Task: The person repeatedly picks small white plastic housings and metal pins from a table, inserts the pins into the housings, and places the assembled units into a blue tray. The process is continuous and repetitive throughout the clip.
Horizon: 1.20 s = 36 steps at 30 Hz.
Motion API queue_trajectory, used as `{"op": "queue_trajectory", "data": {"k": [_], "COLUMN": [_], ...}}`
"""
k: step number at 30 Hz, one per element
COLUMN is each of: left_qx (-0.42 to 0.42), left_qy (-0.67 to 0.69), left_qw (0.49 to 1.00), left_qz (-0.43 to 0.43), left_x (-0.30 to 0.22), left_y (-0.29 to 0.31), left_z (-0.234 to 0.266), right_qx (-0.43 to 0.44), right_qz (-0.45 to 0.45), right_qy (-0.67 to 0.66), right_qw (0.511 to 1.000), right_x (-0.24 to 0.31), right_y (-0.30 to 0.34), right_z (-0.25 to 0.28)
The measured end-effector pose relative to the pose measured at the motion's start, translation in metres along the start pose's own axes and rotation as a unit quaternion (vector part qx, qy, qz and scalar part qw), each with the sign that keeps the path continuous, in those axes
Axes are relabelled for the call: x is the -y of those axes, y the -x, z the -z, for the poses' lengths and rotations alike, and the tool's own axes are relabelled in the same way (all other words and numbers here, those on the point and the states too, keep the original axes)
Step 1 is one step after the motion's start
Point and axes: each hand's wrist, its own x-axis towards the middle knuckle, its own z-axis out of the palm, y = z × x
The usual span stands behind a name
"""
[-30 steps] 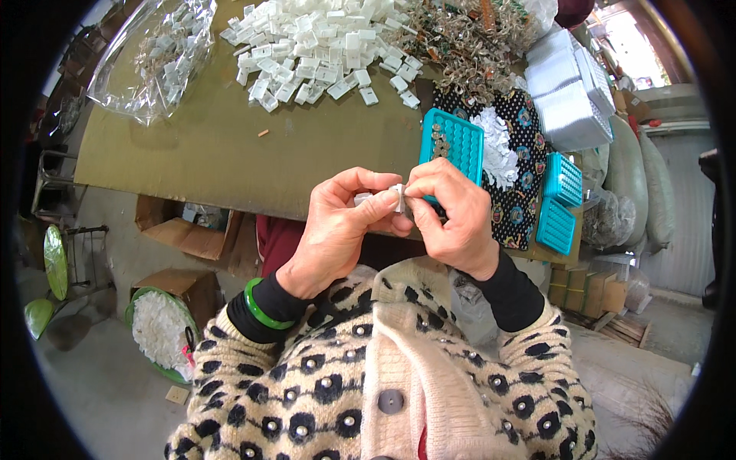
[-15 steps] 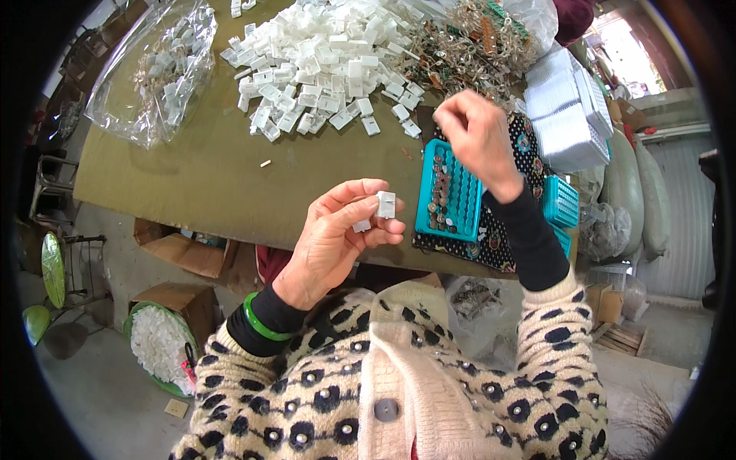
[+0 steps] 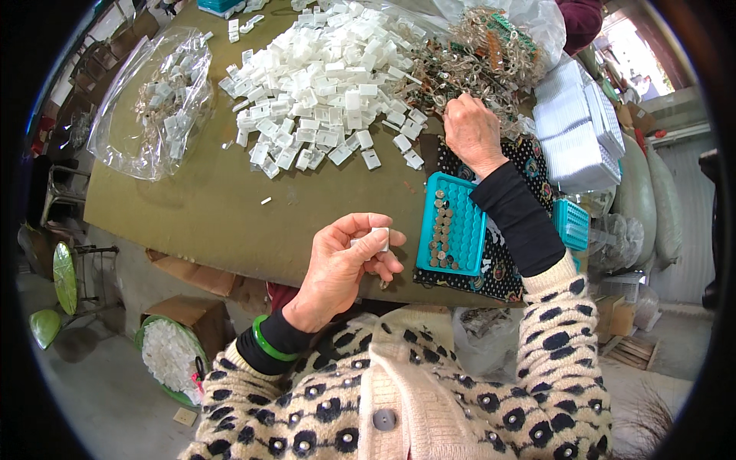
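Observation:
My left hand is closed over the table's front edge, thumb pressed on a small white plastic case mostly covered by the fingers. A small bit pokes out below those fingers, too small to name. Farther right, my right hand reaches to the near edge of a tangled heap of clear and brown small parts with wires. Its fingers are curled down, and their tips are hidden. Between the hands lies a turquoise tray with rows of round pockets, several holding button cells.
A big pile of white plastic cases covers the table's far middle. A clear bag of parts lies left. White stacked trays and more turquoise trays stand right. A basket of white pieces is on the floor.
My right hand has moved from above the turquoise tray away from me to the heap of small parts. In my left hand the white case has turned and is more covered.

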Motion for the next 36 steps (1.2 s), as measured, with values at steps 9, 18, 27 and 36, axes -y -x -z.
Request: {"op": "queue_trajectory", "data": {"k": [9, 18, 27, 36], "left_qx": [-0.01, 0.014, 0.024, -0.037], "left_qy": [0.044, 0.092, 0.077, 0.0], "left_qw": [0.999, 0.995, 0.996, 0.999], "left_qz": [0.022, 0.021, -0.032, -0.023], "left_x": [-0.007, -0.011, -0.024, -0.035], "left_y": [0.001, 0.007, 0.016, 0.021], "left_z": [0.001, -0.002, -0.008, -0.012], "right_qx": [-0.047, 0.048, 0.108, 0.118], "right_qz": [-0.113, -0.273, -0.234, -0.201], "right_qy": [-0.364, -0.733, -0.735, -0.629], "right_qw": [0.923, 0.621, 0.628, 0.742], "right_x": [-0.004, 0.025, 0.094, 0.134], "right_y": [0.003, 0.013, 0.041, 0.064], "right_z": [0.034, 0.071, 0.11, 0.125]}}
